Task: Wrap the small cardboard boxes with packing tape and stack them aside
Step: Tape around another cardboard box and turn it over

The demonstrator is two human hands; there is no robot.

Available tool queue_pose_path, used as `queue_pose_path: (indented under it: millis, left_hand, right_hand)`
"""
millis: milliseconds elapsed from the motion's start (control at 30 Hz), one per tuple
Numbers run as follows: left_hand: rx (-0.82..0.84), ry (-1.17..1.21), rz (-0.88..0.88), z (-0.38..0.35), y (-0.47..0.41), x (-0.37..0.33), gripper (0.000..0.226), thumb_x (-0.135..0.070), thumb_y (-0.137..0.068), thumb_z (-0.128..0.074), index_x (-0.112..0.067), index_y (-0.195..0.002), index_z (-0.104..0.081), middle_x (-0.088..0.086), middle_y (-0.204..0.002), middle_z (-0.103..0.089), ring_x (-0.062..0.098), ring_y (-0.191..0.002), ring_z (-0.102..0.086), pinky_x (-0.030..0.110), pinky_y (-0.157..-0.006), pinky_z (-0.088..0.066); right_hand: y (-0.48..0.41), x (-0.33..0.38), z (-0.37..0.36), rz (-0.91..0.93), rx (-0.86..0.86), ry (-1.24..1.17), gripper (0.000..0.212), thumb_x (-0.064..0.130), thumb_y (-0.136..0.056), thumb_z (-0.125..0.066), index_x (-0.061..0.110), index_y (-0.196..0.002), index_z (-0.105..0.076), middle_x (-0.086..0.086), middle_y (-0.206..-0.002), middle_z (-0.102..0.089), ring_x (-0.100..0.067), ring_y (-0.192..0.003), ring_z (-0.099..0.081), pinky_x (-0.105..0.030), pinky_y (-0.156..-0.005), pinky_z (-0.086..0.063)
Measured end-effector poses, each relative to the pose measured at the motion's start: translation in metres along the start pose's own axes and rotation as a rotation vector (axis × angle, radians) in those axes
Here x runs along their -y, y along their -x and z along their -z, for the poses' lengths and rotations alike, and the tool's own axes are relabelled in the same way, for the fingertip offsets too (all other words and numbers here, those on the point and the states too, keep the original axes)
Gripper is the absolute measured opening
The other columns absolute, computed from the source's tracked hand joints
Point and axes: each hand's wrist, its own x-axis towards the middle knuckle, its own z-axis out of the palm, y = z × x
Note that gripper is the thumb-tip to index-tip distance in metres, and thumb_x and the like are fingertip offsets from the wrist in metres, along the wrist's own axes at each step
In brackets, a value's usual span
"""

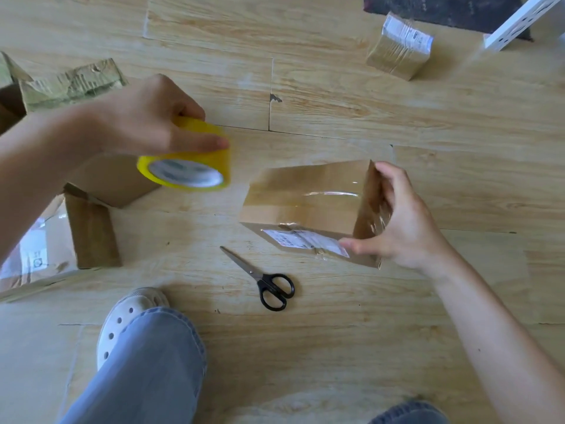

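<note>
My left hand (143,123) grips a yellow roll of packing tape (186,166) and holds it in the air at centre left. To its right, my right hand (394,221) holds a small brown cardboard box (305,203) by its right end, fingers curled round the edge and thumb on the front face near a white label. Clear tape shines across the box's top and right side. The box is tilted, its lower edge close to the wooden floor (336,111). A second small box (397,52), wrapped in tape, stands on the floor at the far right.
Black-handled scissors (263,280) lie shut on the floor in front of the held box. A large opened carton (76,209) with loose flaps fills the left side. My knee in jeans and a white clog (131,316) are at the bottom. A white perforated rail (513,22) leans top right.
</note>
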Motion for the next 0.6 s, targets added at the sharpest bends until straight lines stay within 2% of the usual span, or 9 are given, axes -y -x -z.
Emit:
queue_pose_path:
  millis: [100, 167, 233, 267, 333, 433, 533, 600]
  left_hand:
    - [-0.105, -0.200, 0.085, -0.003, 0.000, 0.002, 0.085, -0.091, -0.046, -0.051, -0.013, -0.075, -0.071, 0.015, -0.068, -0.062, 0.028, -0.061, -0.058, 0.035, -0.053, -0.047]
    - [-0.082, -0.169, 0.086, -0.007, 0.000, -0.002, 0.080, -0.087, -0.045, -0.050, -0.015, -0.071, -0.071, 0.013, -0.062, -0.060, 0.023, -0.053, -0.054, 0.028, -0.047, -0.039]
    - [-0.061, -0.116, 0.074, -0.015, -0.002, -0.004, 0.078, -0.086, -0.044, -0.051, -0.014, -0.070, -0.070, 0.014, -0.065, -0.062, 0.027, -0.056, -0.057, 0.028, -0.047, -0.039]
    - [-0.042, -0.101, 0.075, -0.020, -0.004, -0.006, 0.077, -0.084, -0.044, -0.052, -0.013, -0.067, -0.068, 0.014, -0.065, -0.062, 0.028, -0.058, -0.058, 0.028, -0.049, -0.040]
    - [0.000, -0.102, 0.077, -0.032, -0.008, -0.012, 0.070, -0.080, -0.052, -0.057, -0.011, -0.057, -0.060, 0.009, -0.052, -0.052, 0.023, -0.050, -0.051, 0.029, -0.048, -0.037]
    - [0.029, -0.091, 0.120, -0.048, -0.014, -0.018, 0.064, -0.068, -0.063, -0.068, -0.006, -0.055, -0.056, 0.001, -0.046, -0.041, 0.012, -0.042, -0.039, 0.026, -0.043, -0.031]
    - [0.124, 0.022, 0.063, -0.047, -0.011, -0.010, 0.074, -0.079, -0.056, -0.064, -0.005, -0.058, -0.060, 0.009, -0.052, -0.048, 0.011, -0.045, -0.041, 0.024, -0.045, -0.033]
    - [0.185, 0.244, 0.040, -0.042, -0.007, -0.004, 0.077, -0.085, -0.048, -0.062, -0.009, -0.061, -0.066, 0.009, -0.055, -0.053, 0.011, -0.050, -0.047, 0.026, -0.048, -0.035]
  right_hand:
    - [0.004, -0.010, 0.008, -0.006, 0.005, -0.019, 0.119, 0.054, -0.033, -0.091, 0.046, -0.133, -0.028, 0.031, -0.130, -0.043, 0.014, -0.124, -0.041, 0.000, -0.097, -0.029]
    - [0.007, -0.014, 0.013, -0.031, 0.022, -0.028, 0.120, 0.053, -0.035, -0.092, 0.043, -0.134, -0.026, 0.038, -0.127, -0.038, 0.021, -0.122, -0.038, 0.001, -0.096, -0.027]
    - [0.010, -0.021, 0.017, -0.029, 0.049, 0.009, 0.119, 0.049, -0.037, -0.090, 0.043, -0.135, -0.022, 0.043, -0.124, -0.033, 0.028, -0.118, -0.033, 0.005, -0.094, -0.024]
    - [0.011, -0.025, 0.019, -0.037, 0.069, 0.030, 0.121, 0.047, -0.037, -0.090, 0.043, -0.136, -0.021, 0.042, -0.125, -0.031, 0.031, -0.117, -0.030, 0.006, -0.094, -0.023]
    - [0.012, -0.034, 0.022, -0.082, 0.111, 0.073, 0.124, 0.042, -0.040, -0.092, 0.045, -0.139, -0.018, 0.038, -0.129, -0.029, 0.034, -0.114, -0.027, 0.009, -0.091, -0.019]
    - [0.009, -0.048, 0.020, -0.154, 0.129, 0.122, 0.120, 0.033, -0.046, -0.094, 0.052, -0.136, -0.017, 0.024, -0.135, -0.026, 0.027, -0.117, -0.022, 0.011, -0.088, -0.014]
    - [0.007, -0.063, 0.015, -0.164, 0.136, 0.153, 0.118, 0.028, -0.049, -0.094, 0.051, -0.134, -0.017, 0.019, -0.133, -0.028, 0.033, -0.111, -0.023, 0.014, -0.082, -0.015]
    - [0.011, -0.073, 0.012, -0.184, 0.137, 0.151, 0.118, 0.023, -0.051, -0.095, 0.051, -0.134, -0.015, 0.019, -0.131, -0.028, 0.037, -0.106, -0.025, 0.013, -0.082, -0.017]
